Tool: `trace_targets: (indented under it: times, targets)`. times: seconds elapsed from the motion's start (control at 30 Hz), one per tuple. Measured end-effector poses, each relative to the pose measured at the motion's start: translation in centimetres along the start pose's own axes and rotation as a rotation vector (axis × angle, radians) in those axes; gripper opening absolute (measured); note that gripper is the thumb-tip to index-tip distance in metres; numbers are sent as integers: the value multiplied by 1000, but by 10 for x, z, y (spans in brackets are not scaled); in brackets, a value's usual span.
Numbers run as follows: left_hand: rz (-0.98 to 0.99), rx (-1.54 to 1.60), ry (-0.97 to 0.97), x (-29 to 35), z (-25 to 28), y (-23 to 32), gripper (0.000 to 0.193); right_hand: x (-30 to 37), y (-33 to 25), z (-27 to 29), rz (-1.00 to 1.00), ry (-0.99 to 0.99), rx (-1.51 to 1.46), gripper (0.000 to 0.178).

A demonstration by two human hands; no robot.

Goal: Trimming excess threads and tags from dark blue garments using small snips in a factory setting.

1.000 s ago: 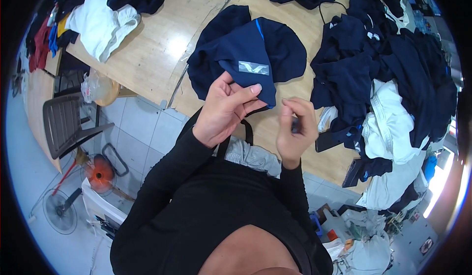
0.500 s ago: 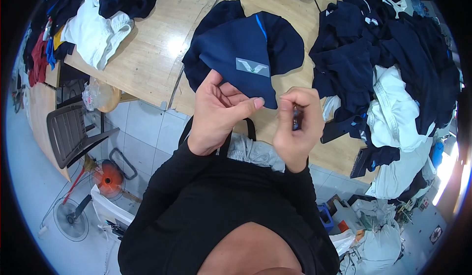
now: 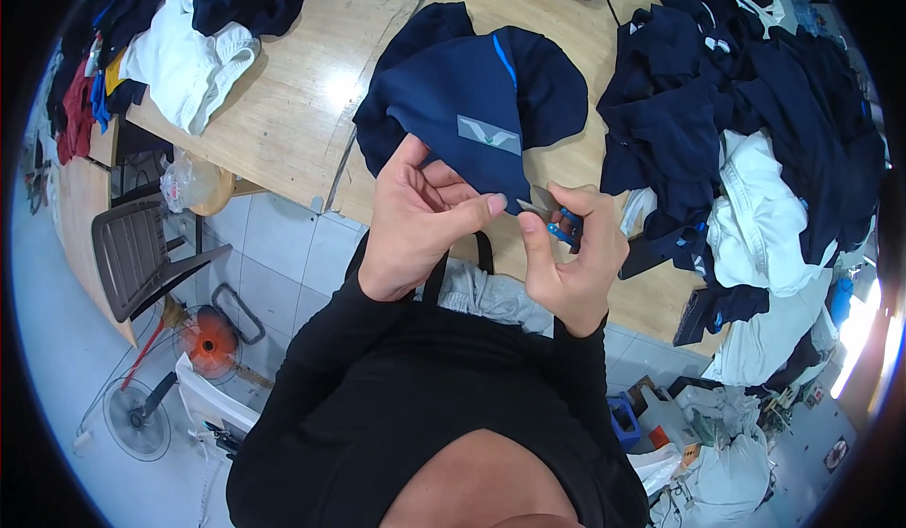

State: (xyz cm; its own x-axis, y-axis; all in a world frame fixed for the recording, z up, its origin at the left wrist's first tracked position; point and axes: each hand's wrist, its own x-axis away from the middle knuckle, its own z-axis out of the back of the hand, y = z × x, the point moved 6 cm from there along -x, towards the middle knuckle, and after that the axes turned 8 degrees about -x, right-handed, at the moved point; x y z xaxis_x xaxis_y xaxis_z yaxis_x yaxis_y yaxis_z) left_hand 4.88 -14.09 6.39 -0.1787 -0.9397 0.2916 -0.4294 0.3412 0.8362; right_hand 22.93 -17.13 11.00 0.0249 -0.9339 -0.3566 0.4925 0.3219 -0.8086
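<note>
A navy garment piece (image 3: pixel 448 89) lies on the wooden table, with a blue strip along one edge and a grey patch bearing a pale winged mark (image 3: pixel 488 134). My left hand (image 3: pixel 411 226) pinches its near edge between thumb and fingers. In my right hand (image 3: pixel 583 268) is a pair of small thread snips (image 3: pixel 564 234) with blue handles. Their metal blades are parted and point left, at the garment's near corner beside my left thumb. Whether they touch the cloth I cannot tell.
Navy clothes (image 3: pixel 661 103) are heaped on the right, with a white garment (image 3: pixel 755 217) among them. Another white garment (image 3: pixel 189 56) lies at the table's far left. On the floor to the left are a brown chair (image 3: pixel 132 254) and an orange-centred fan (image 3: pixel 208 344).
My right hand has opened from a curled grip, and the snips' blades now show beside the garment's corner. My left hand keeps its pinch in nearly the same place.
</note>
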Motion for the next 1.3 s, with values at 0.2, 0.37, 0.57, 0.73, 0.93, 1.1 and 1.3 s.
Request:
trace_targets:
  times: [0.2,0.37,0.57,0.73,0.93,1.1,1.3]
  targets:
    - [-12,-29,-14,2,-3,3,66,-2,-4,3,110,25,39,32]
    - [-7,-39,-16,6,-2,1,64,2,-5,2,107,29,31,31]
    - [-15,-16,-7,1,-1,1,64,-3,-3,-3,152,15,32,29]
    - [-27,-3,-8,-2,3,8,62,-7,-6,-7,226,-5,42,28]
    - [49,-46,-41,-4,-7,-7,55,0,21,10,-210,149,-232,43]
    - [-27,-10,-62,4,-20,-2,48,-3,1,-7,-122,155,-236,20]
    - [-30,-48,-100,-4,-10,-4,44,-6,11,-13,-171,143,-356,10]
